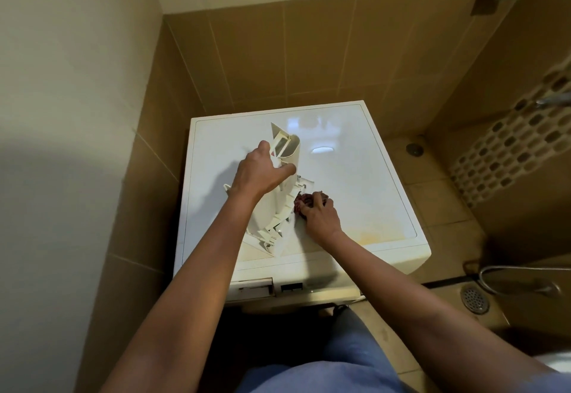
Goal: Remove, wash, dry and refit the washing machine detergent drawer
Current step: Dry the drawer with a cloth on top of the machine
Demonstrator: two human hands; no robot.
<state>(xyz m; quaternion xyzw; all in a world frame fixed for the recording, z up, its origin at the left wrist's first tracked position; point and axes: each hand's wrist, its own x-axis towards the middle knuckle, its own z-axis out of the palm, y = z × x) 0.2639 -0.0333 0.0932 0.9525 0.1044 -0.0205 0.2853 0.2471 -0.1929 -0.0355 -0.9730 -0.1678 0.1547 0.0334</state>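
Fingers of left hand curl round drawer on surface; right hand pinches cloth against it. I judge drying underway, refit remaining.

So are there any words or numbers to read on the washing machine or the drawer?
No text can be read anywhere.
The washing machine top is plain white.
The dark patch on its front is too small and blurred to read.
The detergent drawer in the left hand shows no letters, nor does the cloth in the right hand.
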